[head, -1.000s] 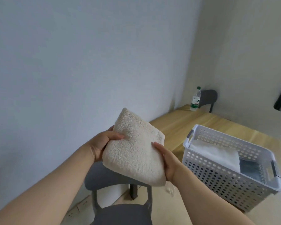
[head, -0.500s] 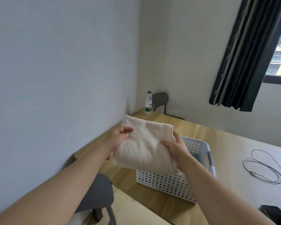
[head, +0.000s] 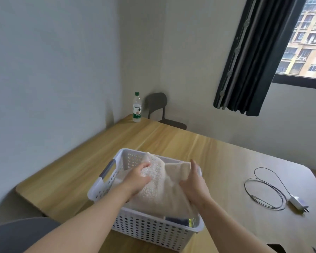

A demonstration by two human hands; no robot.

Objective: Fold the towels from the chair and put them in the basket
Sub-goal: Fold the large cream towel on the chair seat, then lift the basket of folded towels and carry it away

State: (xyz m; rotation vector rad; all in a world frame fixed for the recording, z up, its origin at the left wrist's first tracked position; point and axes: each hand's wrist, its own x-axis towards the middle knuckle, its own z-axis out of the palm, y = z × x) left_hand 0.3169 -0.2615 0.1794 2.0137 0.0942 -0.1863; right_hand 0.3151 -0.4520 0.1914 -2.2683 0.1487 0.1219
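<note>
Held aloft a moment ago, the towel [head: 157,187] has been lowered into the basket [head: 153,232], still grasped in the grip of left hand [head: 137,179] and right hand [head: 193,185], so release is probably due.

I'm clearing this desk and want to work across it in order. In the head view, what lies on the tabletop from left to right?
white basket → black cable → white charger plug. The bottle is left out, since it stands within the basket's left-to-right span.

Bare forearms [head: 91,220], bare left hand [head: 137,178] and right hand [head: 193,185]
</note>
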